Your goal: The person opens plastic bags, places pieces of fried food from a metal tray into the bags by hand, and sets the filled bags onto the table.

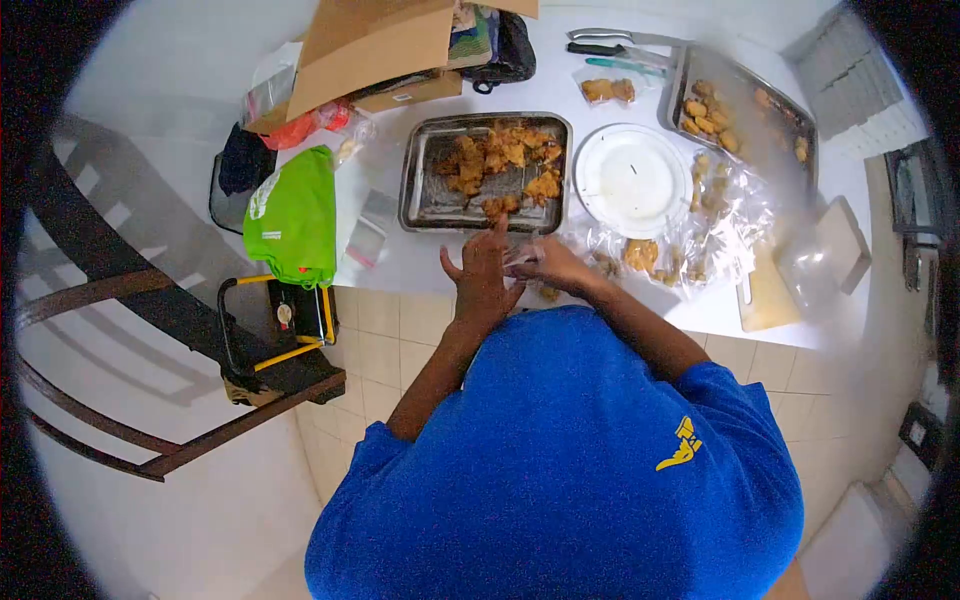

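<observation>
My left hand (484, 272) is at the near edge of a metal tray (425, 218), fingers spread. One fingertip reaches over the rim and seems to touch a small fried piece (500, 206). Larger browned fried pieces, which look like chicken (505, 150), lie in the tray. Just right of it, my right hand (556, 264) is closed on a clear plastic bag (520, 256) below the tray's near right corner. The bag's contents are mostly hidden by my hands.
Filled clear bags (700, 250) lie right of my right hand, near a white plate (632, 180). Further right are a second tray (735, 75) of fried pieces and a cutting board (768, 295). Knives (600, 48), a cardboard box (380, 50) and a green bag (295, 220) surround these.
</observation>
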A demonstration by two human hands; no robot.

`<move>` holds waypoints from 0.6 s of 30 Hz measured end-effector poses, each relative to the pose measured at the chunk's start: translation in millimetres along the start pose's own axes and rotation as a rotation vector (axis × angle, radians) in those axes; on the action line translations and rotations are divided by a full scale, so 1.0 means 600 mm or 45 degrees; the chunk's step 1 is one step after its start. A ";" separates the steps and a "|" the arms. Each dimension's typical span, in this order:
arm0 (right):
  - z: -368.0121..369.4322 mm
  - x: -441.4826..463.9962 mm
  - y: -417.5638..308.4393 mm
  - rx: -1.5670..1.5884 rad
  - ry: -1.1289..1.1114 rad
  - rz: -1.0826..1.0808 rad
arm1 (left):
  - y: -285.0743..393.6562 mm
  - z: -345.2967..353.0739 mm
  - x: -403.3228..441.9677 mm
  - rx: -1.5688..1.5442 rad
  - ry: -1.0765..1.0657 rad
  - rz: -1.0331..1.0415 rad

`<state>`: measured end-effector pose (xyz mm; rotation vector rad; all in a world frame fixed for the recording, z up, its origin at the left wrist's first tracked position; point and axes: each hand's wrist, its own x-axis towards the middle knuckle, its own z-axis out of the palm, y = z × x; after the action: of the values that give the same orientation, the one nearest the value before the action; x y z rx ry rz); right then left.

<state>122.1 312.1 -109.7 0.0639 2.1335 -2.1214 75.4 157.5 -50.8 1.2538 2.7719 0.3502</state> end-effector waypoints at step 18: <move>-0.111 0.124 -0.014 -0.611 0.267 0.019 | -0.095 0.020 -0.049 -0.061 0.571 -0.358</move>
<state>43.2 373.8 -110.4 0.2601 2.6907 -1.5980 55.1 101.3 -76.6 0.8372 3.2265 0.7475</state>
